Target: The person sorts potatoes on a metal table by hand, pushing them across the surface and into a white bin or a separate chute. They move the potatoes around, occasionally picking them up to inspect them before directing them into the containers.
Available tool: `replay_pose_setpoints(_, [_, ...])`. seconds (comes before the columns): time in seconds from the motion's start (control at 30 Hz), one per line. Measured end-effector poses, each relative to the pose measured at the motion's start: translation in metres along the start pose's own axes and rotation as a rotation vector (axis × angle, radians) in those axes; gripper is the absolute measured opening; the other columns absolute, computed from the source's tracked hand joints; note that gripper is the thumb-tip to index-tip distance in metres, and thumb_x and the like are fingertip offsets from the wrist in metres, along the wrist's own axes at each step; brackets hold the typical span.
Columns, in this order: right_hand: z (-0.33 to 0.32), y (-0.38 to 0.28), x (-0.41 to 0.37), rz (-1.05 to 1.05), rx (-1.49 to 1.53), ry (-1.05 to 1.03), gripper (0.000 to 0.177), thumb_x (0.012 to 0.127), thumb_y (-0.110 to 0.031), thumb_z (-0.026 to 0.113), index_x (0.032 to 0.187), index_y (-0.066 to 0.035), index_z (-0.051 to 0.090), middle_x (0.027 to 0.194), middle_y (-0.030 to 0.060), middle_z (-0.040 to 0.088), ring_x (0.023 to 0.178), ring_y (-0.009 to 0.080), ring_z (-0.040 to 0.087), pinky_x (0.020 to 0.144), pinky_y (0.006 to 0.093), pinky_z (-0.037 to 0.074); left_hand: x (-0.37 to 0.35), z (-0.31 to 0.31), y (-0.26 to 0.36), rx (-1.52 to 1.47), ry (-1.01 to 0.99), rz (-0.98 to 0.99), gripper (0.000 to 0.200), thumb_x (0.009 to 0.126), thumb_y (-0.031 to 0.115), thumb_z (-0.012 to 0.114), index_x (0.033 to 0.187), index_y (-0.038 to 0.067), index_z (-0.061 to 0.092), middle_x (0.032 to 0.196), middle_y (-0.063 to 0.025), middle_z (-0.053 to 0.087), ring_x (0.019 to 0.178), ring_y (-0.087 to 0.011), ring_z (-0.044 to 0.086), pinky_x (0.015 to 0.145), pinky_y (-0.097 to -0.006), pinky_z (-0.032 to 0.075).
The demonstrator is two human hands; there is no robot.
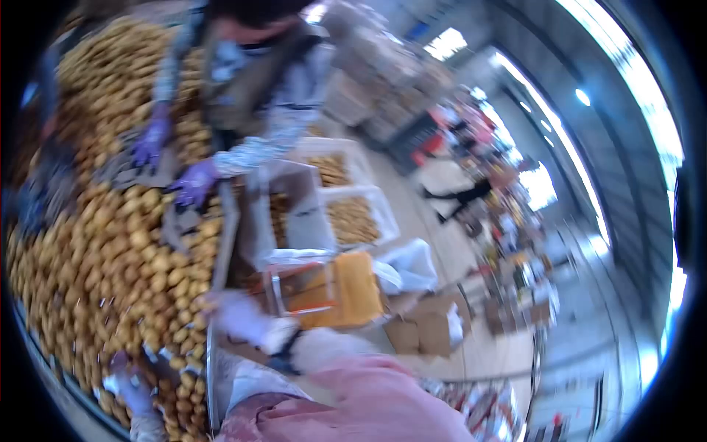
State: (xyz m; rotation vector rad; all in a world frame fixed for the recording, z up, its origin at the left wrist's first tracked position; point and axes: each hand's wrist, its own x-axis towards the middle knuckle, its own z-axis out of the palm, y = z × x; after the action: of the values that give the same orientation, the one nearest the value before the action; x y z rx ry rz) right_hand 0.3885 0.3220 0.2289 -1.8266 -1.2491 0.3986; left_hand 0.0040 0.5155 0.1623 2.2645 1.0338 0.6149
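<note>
A wide heap of small round yellow-brown produce, like potatoes [110,258], covers the sorting table on the left. Low on that heap is my left hand [132,390], in a pale glove, its fingers down among the pieces and blurred. My right hand [239,317], also in a pale glove below a pink sleeve, is at the table's metal edge [221,254], smeared by motion. Its fingertips point toward the heap; I cannot tell whether it holds a piece. Close to this hand stands an orange-yellow crate [339,291] beside the table.
Across the heap, a co-worker in purple gloves [195,180] and patterned sleeves reaches over the pieces. White crates [353,217] of the same produce stand beside the table. An open cardboard box [427,324] is on the floor. Stacked goods and other people are farther back.
</note>
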Motion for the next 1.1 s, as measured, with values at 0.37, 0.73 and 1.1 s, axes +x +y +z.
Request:
replay_pose_setpoints(0.37, [0.175, -0.045, 0.013, -0.536, -0.253, -0.835, 0.072, 0.094, -0.057, 0.062, 0.159, -0.032, 0.046, 0.174, 0.0044, 0.030, 0.162, 0.0487, 0.005, 0.130, 0.0663, -0.001, 0.019, -0.007, -0.025, 0.738, -0.011, 0.204, 0.067, 0.110, 0.042, 0.039, 0.169, 0.013, 0.028, 0.176, -0.0170, 0.022, 0.162, -0.0436, 0.017, 0.129, -0.0582, 0.012])
replay_pose_setpoints(0.73, [0.288, -0.137, 0.020, -0.509, -0.035, -0.812, 0.072, 0.090, -0.041, 0.064, 0.153, -0.009, 0.051, 0.161, 0.0228, 0.045, 0.156, 0.0428, 0.028, 0.129, 0.0605, 0.016, -0.134, -0.048, 0.104, 0.200, -0.460, -0.295, 0.053, 0.095, 0.038, 0.063, 0.144, 0.015, 0.063, 0.155, -0.0129, 0.051, 0.148, -0.0394, 0.039, 0.124, -0.0627, 0.024])
replay_pose_setpoints(1.1, [0.215, -0.095, 0.133, -0.870, -0.401, -0.976, 0.069, 0.103, -0.049, 0.055, 0.162, -0.018, 0.041, 0.172, 0.0162, 0.030, 0.159, 0.0339, 0.027, 0.129, 0.0608, 0.014, -0.092, -0.107, 0.020, 0.314, 0.434, -0.520, 0.039, 0.096, 0.014, 0.066, 0.135, 0.007, 0.067, 0.139, -0.0214, 0.061, 0.124, -0.0432, 0.059, 0.106, -0.0541, 0.047])
